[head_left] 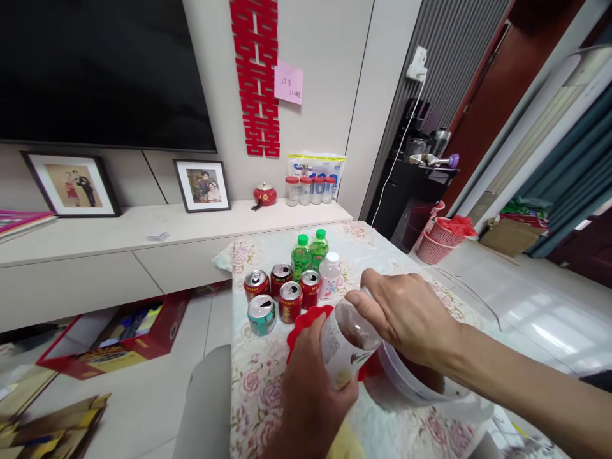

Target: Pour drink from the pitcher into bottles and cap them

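My left hand (315,382) is wrapped round a clear plastic bottle (342,350) with a printed label, tilted with its wide open end toward my right hand. Brown matter shows through its wall. My right hand (406,312) is closed, its thumb at the bottle's rim; what its fingers hold is hidden. Below that hand stands a translucent plastic tub (392,386) with dark brown contents. A red scalloped mat (299,331) lies partly covered behind the bottle.
On the flowered tablecloth (253,395) stand several red drink cans (290,303), a teal can (261,314), two green-capped bottles (301,256) and a white-capped bottle (329,276). Behind runs a white cabinet (191,223) with lidded jars (305,191). A red box (143,347) lies open on the floor.
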`<state>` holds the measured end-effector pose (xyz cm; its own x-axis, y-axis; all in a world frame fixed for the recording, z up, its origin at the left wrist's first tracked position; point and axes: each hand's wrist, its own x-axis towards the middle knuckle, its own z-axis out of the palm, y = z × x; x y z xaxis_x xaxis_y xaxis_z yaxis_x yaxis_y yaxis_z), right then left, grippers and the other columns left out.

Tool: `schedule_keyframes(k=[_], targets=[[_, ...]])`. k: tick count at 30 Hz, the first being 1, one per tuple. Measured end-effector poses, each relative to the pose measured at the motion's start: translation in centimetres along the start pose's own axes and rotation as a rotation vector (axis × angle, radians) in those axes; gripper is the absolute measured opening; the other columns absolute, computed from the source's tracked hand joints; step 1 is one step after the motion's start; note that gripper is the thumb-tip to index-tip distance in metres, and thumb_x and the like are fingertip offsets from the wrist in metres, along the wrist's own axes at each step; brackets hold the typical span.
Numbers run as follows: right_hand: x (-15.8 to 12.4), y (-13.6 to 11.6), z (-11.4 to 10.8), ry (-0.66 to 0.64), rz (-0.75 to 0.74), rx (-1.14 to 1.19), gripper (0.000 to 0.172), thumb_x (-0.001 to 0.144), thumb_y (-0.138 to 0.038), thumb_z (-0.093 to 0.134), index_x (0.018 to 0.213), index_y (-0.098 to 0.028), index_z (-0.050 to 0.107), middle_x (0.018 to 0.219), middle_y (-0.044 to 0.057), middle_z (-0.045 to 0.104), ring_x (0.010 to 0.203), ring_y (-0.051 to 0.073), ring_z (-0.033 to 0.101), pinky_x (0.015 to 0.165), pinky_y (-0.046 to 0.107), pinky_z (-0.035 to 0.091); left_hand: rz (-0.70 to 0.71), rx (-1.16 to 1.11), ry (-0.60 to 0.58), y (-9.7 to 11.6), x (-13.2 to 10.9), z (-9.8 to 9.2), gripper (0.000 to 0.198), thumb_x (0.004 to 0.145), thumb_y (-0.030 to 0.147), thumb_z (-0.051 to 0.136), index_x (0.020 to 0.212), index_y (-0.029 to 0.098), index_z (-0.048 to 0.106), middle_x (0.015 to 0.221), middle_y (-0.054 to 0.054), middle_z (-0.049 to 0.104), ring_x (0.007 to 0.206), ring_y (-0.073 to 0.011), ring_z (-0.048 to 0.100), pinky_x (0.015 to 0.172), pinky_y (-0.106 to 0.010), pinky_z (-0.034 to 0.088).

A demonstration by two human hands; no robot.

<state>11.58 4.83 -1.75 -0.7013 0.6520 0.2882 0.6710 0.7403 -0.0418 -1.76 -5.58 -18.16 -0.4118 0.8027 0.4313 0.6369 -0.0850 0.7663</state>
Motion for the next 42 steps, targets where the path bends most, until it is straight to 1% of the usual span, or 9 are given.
schedule_keyframes(k=[9,15,22,26,30,33,36,38,42], targets=[[-1.3,2.1,0.6,0.005,-0.334,0.136,0.055,0.112,-0.048,0.017,0.078,-0.023,0.052,0.063,-0.001,0.05,0.055,0.014,0.041,0.057,0.032,0.029,0.147,-0.038,-0.132,1.1,-0.7,-2.2,0.082,0.067,0.013,0.07,0.144,0.025,0.042,0.135,-0.014,0.072,0.122,-0.039,0.074,0.098,-0.056,0.065],[-1.3,2.4,-0.2,-0.083,-0.453,0.239,0.063,0.108,-0.058,0.007,0.077,-0.025,0.049,0.065,-0.001,0.047,0.059,0.016,0.041,0.061,0.033,0.035,0.012,-0.368,-0.43,2.7,-0.5,-3.3,0.085,0.063,0.009,0.07,0.142,0.033,0.05,0.136,-0.002,0.073,0.123,-0.0318,0.073,0.092,-0.039,0.068],[-2.2,1.6,-2.4,-0.325,-0.172,0.322,0.054,0.113,-0.06,0.031,0.097,-0.018,0.061,0.086,0.004,0.063,0.072,0.019,0.056,0.064,0.033,0.037,-0.061,-0.27,-0.357,2.0,-0.4,-3.2,0.074,0.061,0.01,0.07,0.132,0.029,0.057,0.124,-0.006,0.076,0.11,-0.0334,0.075,0.092,-0.051,0.066],[-2.2,2.7,-3.6,-0.407,-0.264,0.497,0.042,0.112,-0.054,0.043,0.114,-0.019,0.067,0.099,0.004,0.067,0.09,0.019,0.061,0.08,0.034,0.046,-0.038,-0.292,-0.471,1.7,0.3,-3.6,0.077,0.061,0.007,0.07,0.133,0.032,0.056,0.123,-0.003,0.075,0.106,-0.0292,0.075,0.09,-0.047,0.065],[-2.5,4.2,-3.8,-0.432,-0.415,0.693,0.032,0.111,-0.042,0.052,0.133,-0.024,0.067,0.127,0.006,0.069,0.119,0.02,0.061,0.105,0.036,0.045,-0.009,-0.278,-0.512,1.5,0.7,-3.6,0.077,0.061,0.008,0.07,0.133,0.03,0.055,0.127,-0.005,0.073,0.112,-0.03,0.073,0.096,-0.049,0.063],[-3.2,4.4,-3.4,-0.382,-0.215,0.612,0.046,0.105,-0.054,0.061,0.138,-0.022,0.064,0.127,0.009,0.07,0.106,0.022,0.066,0.09,0.034,0.05,0.006,-0.193,-0.511,1.5,0.9,-3.5,0.077,0.063,0.009,0.069,0.136,0.029,0.053,0.129,-0.007,0.071,0.117,-0.0322,0.07,0.099,-0.053,0.06],[-3.6,4.1,-3.0,-0.345,-0.077,0.551,0.044,0.107,-0.057,0.055,0.12,-0.019,0.073,0.097,0.007,0.074,0.081,0.02,0.065,0.074,0.032,0.049,0.043,-0.153,-0.546,1.6,1.0,-3.4,0.078,0.064,0.009,0.068,0.138,0.028,0.051,0.132,-0.008,0.07,0.123,-0.0331,0.068,0.104,-0.055,0.058],[-3.7,4.1,-3.1,-0.35,-0.136,0.587,0.039,0.109,-0.053,0.054,0.112,-0.02,0.075,0.094,0.006,0.073,0.085,0.02,0.065,0.079,0.034,0.05,0.049,-0.151,-0.567,1.8,1.3,-3.6,0.077,0.064,0.01,0.069,0.137,0.029,0.051,0.131,-0.008,0.071,0.121,-0.0325,0.069,0.102,-0.053,0.059],[-3.7,5.1,-3.1,-0.323,-0.249,0.706,0.032,0.106,-0.048,0.061,0.121,-0.023,0.072,0.122,0.007,0.071,0.112,0.021,0.065,0.099,0.037,0.05,0.077,-0.134,-0.577,2.0,2.1,-3.9,0.077,0.064,0.01,0.069,0.136,0.029,0.052,0.134,-0.008,0.07,0.12,-0.0316,0.07,0.1,-0.049,0.061]])
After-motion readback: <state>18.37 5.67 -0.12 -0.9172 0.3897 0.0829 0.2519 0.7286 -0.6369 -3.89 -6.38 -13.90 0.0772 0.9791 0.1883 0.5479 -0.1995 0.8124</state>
